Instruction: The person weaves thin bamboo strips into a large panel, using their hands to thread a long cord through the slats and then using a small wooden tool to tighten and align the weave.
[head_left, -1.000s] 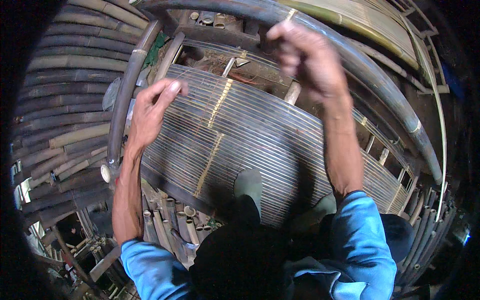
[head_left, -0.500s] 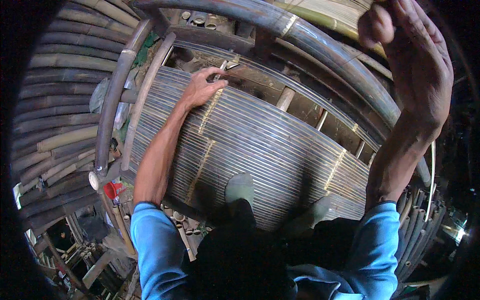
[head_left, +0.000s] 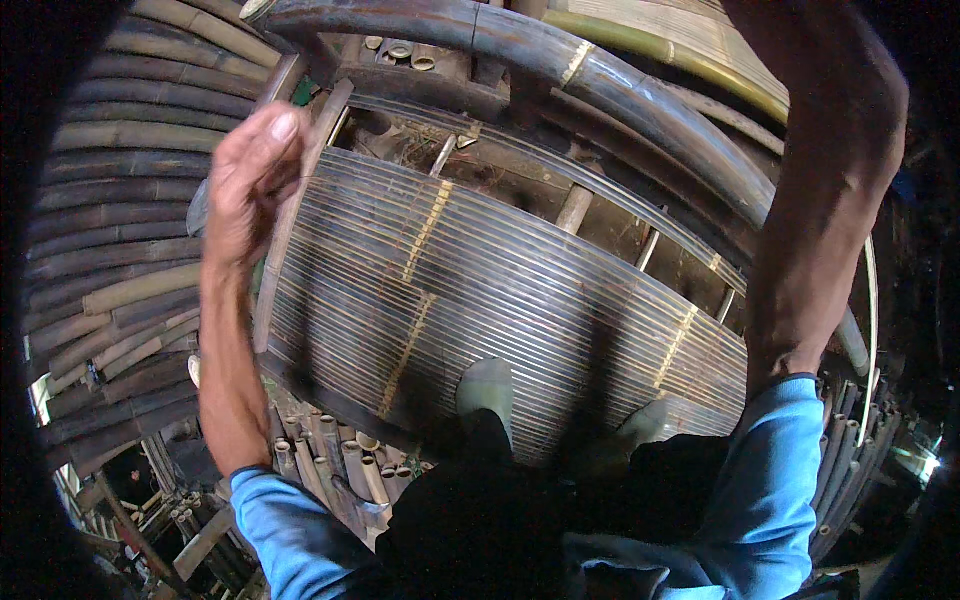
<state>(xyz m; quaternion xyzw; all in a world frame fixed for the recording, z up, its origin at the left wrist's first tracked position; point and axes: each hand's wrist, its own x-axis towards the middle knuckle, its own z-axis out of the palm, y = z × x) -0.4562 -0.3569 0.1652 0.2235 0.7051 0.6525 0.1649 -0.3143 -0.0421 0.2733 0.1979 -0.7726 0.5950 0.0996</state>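
My left hand (head_left: pixel 255 175) is raised over the left end of a slatted bamboo bench seat (head_left: pixel 540 300). Its fingers are curled in with the thumb against them; whatever they may pinch is hidden and slightly blurred. Narrow dark strips make up the seat, crossed by rows of pale lashing (head_left: pixel 425 235). Along its far side is a gap, where short bamboo crosspieces (head_left: pixel 573 208) show, and beyond that runs a narrow band of strips (head_left: pixel 620 200). My right forearm (head_left: pixel 815 220) reaches up past the upper right edge, which cuts off the hand.
My shod foot (head_left: pixel 485 388) stands on the seat. A thick bamboo rail (head_left: pixel 640 85) curves along the far side. Bamboo poles (head_left: pixel 130 155) line the left, cut bamboo tubes (head_left: pixel 355 470) stand below the seat, and more poles (head_left: pixel 850 460) lie at right.
My left hand has left the seat's far edge and moved left and up toward the end post. My right hand has risen out of the picture at the top.
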